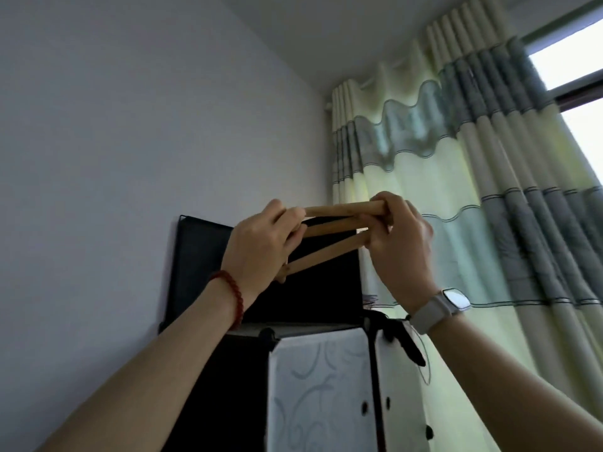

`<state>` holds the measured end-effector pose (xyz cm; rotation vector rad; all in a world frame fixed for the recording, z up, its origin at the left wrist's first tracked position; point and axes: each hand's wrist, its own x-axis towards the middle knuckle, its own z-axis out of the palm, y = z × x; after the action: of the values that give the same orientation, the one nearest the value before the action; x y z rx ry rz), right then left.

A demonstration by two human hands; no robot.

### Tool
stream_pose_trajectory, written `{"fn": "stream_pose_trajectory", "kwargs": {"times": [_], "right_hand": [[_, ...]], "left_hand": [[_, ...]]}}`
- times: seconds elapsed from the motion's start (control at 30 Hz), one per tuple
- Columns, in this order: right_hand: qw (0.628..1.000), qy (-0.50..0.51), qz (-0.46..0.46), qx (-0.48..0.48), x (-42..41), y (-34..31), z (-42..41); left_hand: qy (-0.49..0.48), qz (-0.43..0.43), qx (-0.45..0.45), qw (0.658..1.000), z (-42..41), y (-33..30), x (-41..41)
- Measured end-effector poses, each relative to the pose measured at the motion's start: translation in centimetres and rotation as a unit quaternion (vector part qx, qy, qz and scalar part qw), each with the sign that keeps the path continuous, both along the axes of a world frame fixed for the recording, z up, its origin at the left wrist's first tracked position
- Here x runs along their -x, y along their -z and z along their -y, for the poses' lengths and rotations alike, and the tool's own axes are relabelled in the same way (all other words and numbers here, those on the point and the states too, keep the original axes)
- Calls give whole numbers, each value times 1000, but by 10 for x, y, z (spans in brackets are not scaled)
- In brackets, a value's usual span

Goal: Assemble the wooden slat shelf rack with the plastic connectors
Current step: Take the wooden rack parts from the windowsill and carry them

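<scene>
Three wooden slats [332, 228] are held up in the air between my hands, fanned apart toward the left. My left hand [257, 246], with a red bead bracelet on the wrist, grips their left ends. My right hand [401, 243], with a white watch on the wrist, is closed around their right ends. The lowest slat slants down to the left and pokes out below my left hand. No plastic connector is visible; the slat ends are hidden by my fingers.
A black cube cabinet [202, 256] with white patterned door panels [323, 393] stands below my hands against the white wall. A cream and grey-green curtain [473, 177] hangs to the right, beside a window [574, 60].
</scene>
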<state>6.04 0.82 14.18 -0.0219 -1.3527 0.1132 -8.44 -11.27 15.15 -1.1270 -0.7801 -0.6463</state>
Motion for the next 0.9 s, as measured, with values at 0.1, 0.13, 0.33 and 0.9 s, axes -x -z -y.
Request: {"fn": "stream_pose_trajectory", "kwargs": {"times": [0.1, 0.13, 0.33, 0.9], "right_hand": [[1000, -8, -3, 24, -79, 11, -22], [999, -3, 2, 33, -116, 19, -34], [979, 54, 134, 141, -283, 105, -95], [713, 222, 371, 552, -604, 416, -133]], "left_hand": [[9, 7, 28, 1000, -21, 5, -72], [26, 21, 44, 998, -35, 12, -105], [154, 235, 203, 938, -126, 95, -232], [423, 364, 625, 546, -288, 460, -557]]}}
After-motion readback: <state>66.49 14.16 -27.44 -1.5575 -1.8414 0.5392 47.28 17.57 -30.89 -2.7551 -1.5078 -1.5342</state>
